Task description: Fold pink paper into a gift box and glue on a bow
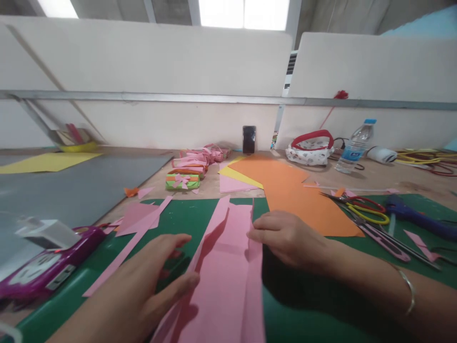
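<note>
Beyond my left hand [150,278], I am seeing room over the green mat [195,209], with the pink paper [228,281] walling it on the right. Scissors [348,205] and a blue glue gun [424,220] are blocking low passage right of my right hand [285,236]; shadow [285,281] is making clearance beneath it hard to judge.

Plain pink paper [226,290] at lower centre, green mat [300,314] beneath; orange sheet [300,200] right of centre; upper right, a white pouch [309,156], small-patterned, with red trim [310,137].
</note>
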Demonstrator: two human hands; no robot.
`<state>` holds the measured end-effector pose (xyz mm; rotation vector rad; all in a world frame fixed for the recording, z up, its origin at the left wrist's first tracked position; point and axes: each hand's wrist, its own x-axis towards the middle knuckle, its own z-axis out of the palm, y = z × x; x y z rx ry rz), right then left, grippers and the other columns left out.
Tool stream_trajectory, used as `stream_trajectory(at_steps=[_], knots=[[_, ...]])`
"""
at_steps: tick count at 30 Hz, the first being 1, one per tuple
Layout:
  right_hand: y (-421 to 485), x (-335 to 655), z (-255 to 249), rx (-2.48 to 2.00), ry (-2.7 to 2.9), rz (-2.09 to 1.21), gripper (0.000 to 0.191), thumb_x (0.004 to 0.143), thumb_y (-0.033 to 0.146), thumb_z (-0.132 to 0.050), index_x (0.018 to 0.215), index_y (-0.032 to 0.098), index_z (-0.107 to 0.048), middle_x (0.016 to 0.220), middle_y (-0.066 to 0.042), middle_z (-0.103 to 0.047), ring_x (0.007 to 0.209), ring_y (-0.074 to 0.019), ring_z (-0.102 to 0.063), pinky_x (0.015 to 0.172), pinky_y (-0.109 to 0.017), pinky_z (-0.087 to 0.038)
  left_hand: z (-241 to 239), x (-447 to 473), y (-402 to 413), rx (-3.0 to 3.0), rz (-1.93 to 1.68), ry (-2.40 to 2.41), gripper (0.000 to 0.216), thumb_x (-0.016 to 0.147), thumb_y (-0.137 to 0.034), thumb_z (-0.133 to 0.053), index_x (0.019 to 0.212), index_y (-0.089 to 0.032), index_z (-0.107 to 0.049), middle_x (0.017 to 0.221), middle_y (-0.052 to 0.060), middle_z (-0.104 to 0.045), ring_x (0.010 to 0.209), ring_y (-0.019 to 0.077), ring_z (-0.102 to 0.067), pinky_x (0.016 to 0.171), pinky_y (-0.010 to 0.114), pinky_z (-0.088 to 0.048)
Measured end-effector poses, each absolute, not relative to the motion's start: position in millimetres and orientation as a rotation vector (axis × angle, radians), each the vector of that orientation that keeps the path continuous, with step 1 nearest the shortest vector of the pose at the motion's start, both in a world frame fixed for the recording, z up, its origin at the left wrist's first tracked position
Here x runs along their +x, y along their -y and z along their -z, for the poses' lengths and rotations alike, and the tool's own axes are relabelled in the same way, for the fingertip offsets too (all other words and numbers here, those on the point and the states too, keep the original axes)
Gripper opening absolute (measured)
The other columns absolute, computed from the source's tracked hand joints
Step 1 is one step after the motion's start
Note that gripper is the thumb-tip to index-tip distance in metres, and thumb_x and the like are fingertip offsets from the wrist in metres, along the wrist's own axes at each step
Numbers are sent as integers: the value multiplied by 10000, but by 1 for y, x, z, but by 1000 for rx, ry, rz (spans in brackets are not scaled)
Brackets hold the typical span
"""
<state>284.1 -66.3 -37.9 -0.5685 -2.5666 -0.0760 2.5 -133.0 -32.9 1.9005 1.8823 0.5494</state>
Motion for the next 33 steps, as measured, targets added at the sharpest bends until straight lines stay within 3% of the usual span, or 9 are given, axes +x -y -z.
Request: stream_trajectory(at_steps=[2,6,9,12,16,18,22,29,33], knots=[[67,283,38,-677,2493,-212,356,804,12,-403,1003,121,-677,954,-95,-678,830,-152,-598,707,-251,-455,23,19,123,1882,-397,-1854,620,722,-623,-431,1161,-196,-529,1144,108,-610,1019,293,-578,839,429,-478],[75,278,29,-957,2340,-639,226,843,196,-516,978,157,-694,929,-60,-692,799,-152,-614,707,-251,-474,11,37,112,2059,-227,-1741,439,799,-536,-387,1063,-242,-578,1124,67,-584,949,249,-576,817,407,-445],[77,276,26,-1160,2199,-698,208,801,329,-615,885,164,-708,829,-38,-694,730,-151,-611,662,-256,-472,6,41,103,2154,-133,-1703,364,810,-529,-417,925,-260,-633,1054,40,-586,916,235,-566,811,402,-418],[72,276,29,-1281,2159,-627,133,746,192,-626,847,151,-703,785,-32,-685,688,-143,-599,634,-252,-465,6,49,92,2217,-82,-1725,293,775,-472,-469,833,-237,-636,928,53,-587,811,238,-565,732,400,-415],[68,275,34,-1285,2165,-608,428,672,35,-564,1077,143,-649,844,-27,-675,694,-131,-587,657,-246,-469,11,64,78,2248,-124,-1707,180,740,-271,-453,738,-207,-622,837,81,-577,806,262,-553,733,413,-396],[68,274,33,-1237,2139,-640,640,668,3,-526,1287,164,-505,786,10,-653,659,-113,-569,641,-230,-462,15,68,73,2232,-189,-1701,179,729,-219,-436,721,-205,-614,835,83,-577,828,262,-550,760,412,-390],[68,275,28,-1206,2078,-624,842,661,-30,-481,1438,176,-231,709,66,-623,615,-94,-531,596,-205,-431,20,63,69,2075,-360,-1689,205,761,-354,-468,850,-210,-583,896,65,-593,832,244,-563,736,382,-421],[60,280,22,-1225,1998,-525,349,695,46,-529,1023,144,-598,732,20,-663,650,-105,-549,610,-219,-436,14,56,67,1762,-693,-1583,292,713,-341,-527,962,-197,-581,978,39,-651,925,224,-609,804,349,-463],[60,280,20,-1249,2029,-535,166,712,55,-524,741,168,-643,713,9,-659,623,-105,-544,564,-215,-416,14,58,68,1684,-825,-1543,247,735,-355,-517,910,-194,-585,942,42,-657,889,215,-621,783,341,-468]])
